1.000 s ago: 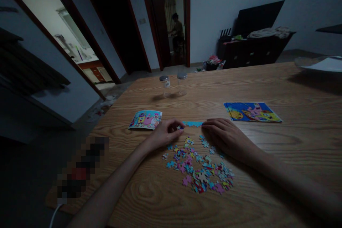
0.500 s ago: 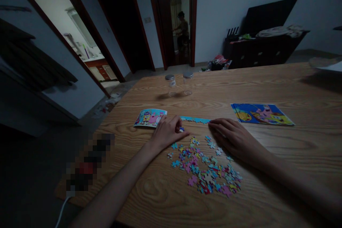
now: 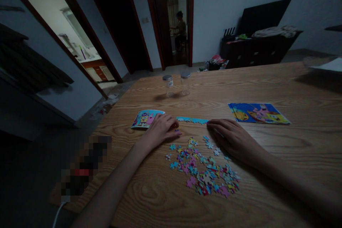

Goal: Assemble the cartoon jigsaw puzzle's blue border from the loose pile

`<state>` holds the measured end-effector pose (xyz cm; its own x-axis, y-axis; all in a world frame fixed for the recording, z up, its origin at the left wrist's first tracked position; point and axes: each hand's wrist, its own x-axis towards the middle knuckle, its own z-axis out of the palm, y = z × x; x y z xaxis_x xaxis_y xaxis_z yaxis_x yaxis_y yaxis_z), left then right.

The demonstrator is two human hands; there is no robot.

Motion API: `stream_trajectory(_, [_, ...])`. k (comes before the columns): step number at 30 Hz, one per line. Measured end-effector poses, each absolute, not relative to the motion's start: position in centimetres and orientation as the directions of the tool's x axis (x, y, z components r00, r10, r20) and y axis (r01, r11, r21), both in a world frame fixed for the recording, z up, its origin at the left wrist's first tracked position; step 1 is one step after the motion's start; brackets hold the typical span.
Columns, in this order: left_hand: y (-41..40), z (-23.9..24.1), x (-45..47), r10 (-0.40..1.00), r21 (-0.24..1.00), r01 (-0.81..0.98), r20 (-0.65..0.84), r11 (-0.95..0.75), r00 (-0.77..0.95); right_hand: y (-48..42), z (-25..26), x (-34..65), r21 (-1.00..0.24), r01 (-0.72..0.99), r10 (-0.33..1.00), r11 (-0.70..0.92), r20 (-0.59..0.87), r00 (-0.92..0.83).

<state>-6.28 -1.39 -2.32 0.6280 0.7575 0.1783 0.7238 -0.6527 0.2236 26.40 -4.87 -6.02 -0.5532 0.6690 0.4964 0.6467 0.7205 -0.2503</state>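
My left hand (image 3: 160, 130) rests on the wooden table (image 3: 267, 89), thumb and fingers pinched on a small blue puzzle piece (image 3: 176, 130) just below the left end of a joined strip of blue pieces (image 3: 192, 120). My right hand (image 3: 231, 138) lies flat and open, its fingertips touching the strip's right end. A heap of loose coloured puzzle pieces (image 3: 204, 172) is spread just in front of both hands. My left hand partly covers a cartoon picture card (image 3: 143, 118).
A second cartoon picture (image 3: 258, 113) lies to the right. Two small lidded jars (image 3: 176, 84) stand further back. A blurred dark object (image 3: 82, 167) sits at the table's left corner. A pale plate (image 3: 327, 65) is far right. A person (image 3: 181, 30) sits beyond the doorway.
My left hand slid slightly left and forward with the small piece and now covers part of the card. My right hand stayed at the strip's right end. The view shifted a little.
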Motion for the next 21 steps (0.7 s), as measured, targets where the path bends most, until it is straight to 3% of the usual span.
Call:
stream_trajectory(3, [-1.37,-2.21,-6.44,0.754,0.232,0.717,0.186,-0.657,0.63,-4.87,-5.96,26.36,-0.246,0.654,0.675,0.715,0.487,-0.555])
stream_trajectory(16, [-1.86,-1.78,-6.14,0.744,0.516,0.595,0.133,-0.616,0.655,-4.71,-6.53,26.65,-0.211,0.676,0.677,0.706,0.481,-0.556])
stream_trajectory(21, [-1.99,-2.05,-6.07,0.759,0.528,0.596,0.157,-0.605,0.632,-4.54,-6.3,26.76,-0.263,0.647,0.679,0.716,0.48,-0.556])
